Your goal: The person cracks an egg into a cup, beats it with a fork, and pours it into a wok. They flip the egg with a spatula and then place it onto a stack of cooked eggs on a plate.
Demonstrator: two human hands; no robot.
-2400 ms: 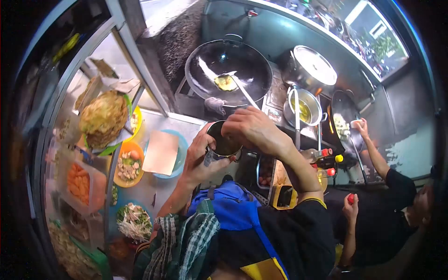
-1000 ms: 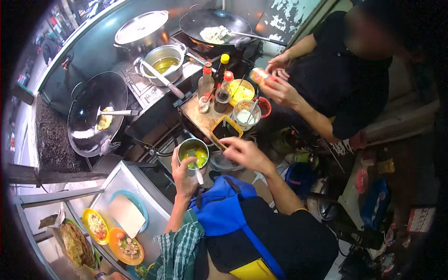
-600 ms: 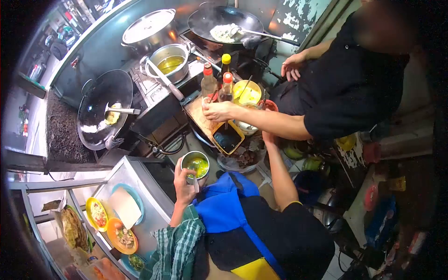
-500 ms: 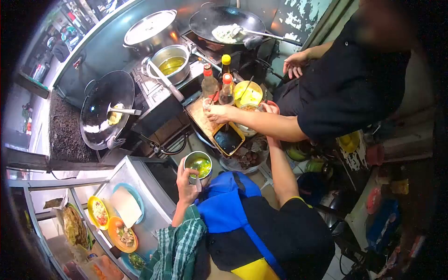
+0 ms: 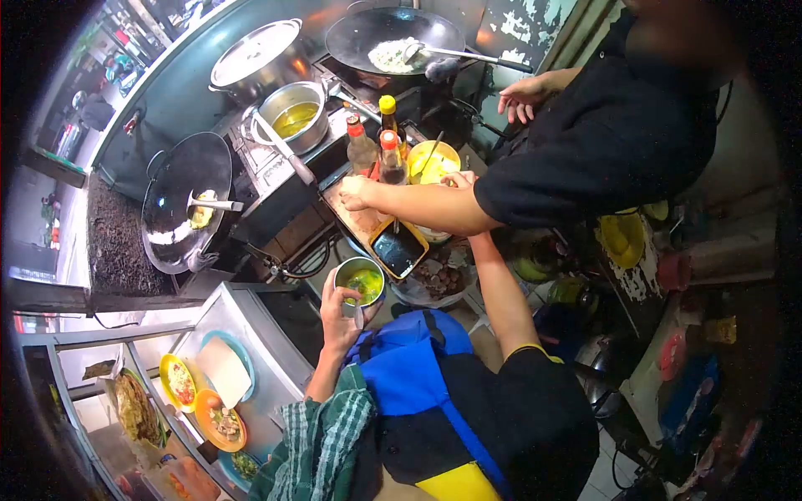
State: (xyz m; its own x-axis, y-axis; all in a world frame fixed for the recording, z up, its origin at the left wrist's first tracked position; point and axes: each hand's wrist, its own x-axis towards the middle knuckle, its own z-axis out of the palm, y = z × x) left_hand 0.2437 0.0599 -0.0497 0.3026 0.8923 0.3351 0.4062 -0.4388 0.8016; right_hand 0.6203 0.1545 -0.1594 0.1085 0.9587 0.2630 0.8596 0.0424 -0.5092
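My left hand (image 5: 337, 316) is closed around a metal cup (image 5: 383, 292) of yellow, egg-like mixture with green bits. A spoon (image 5: 358, 315) leans over its near rim, by my fingers. My right forearm passes beneath a co-worker's outstretched arm, which hides most of my right hand (image 5: 459, 179). Its visible fingers look bent, beside the yellow bowl (image 5: 446, 155); what they hold is hidden. The co-worker's hand (image 5: 357, 193) reaches over the tray by the sauce bottles (image 5: 393, 164). A square container of dark liquid (image 5: 399, 250) sits nearer to me.
Left stands a wok (image 5: 185, 179) with a ladle; another wok (image 5: 355, 46) holds pale food at the back. Between them are a lidded pot (image 5: 251, 71) and a pot of yellowish liquid (image 5: 296, 119). A glass case (image 5: 276, 351) holds plates of food. The co-worker (image 5: 601, 150) stands right.
My right hand has moved left and up, to the yellow bowl's side. The cup has shifted slightly right and up. The co-worker's arm has moved left and lower across the tray.
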